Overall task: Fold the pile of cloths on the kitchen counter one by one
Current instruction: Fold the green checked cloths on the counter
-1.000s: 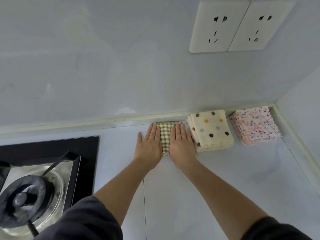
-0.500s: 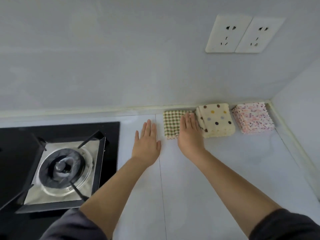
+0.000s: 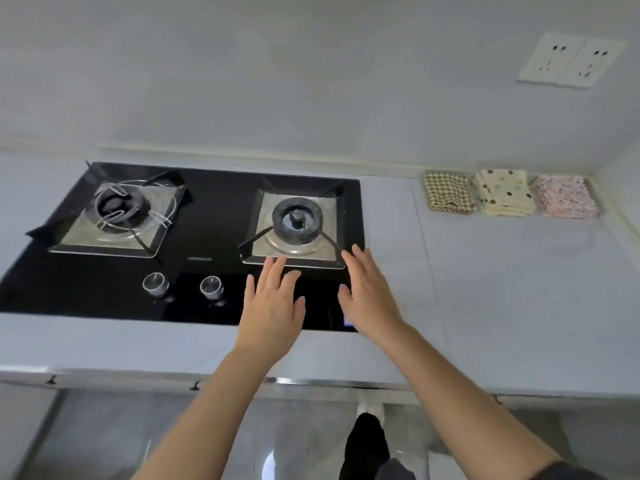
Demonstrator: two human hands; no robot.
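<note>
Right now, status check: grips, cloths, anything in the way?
Left grip and right grip open, empty, over the stove front. Checked cloth, dotted cloths, pink cloths folded by the back wall, untouched. No unfolded cloth in view.

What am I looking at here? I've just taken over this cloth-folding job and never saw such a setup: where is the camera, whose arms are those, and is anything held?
There is no machine. These are a person's two bare arms, seen from one wide-angle camera worn on their head, looking forward and down. The left hand and right hand are both open with fingers spread. They hold nothing and are in front of the right burner of a black gas hob. The hob is set in a pale counter. At the counter's back right corner, folded cloths lie in a row: a checked cloth, a dotted stack and a pink speckled stack. No unfolded cloth shows.
</note>
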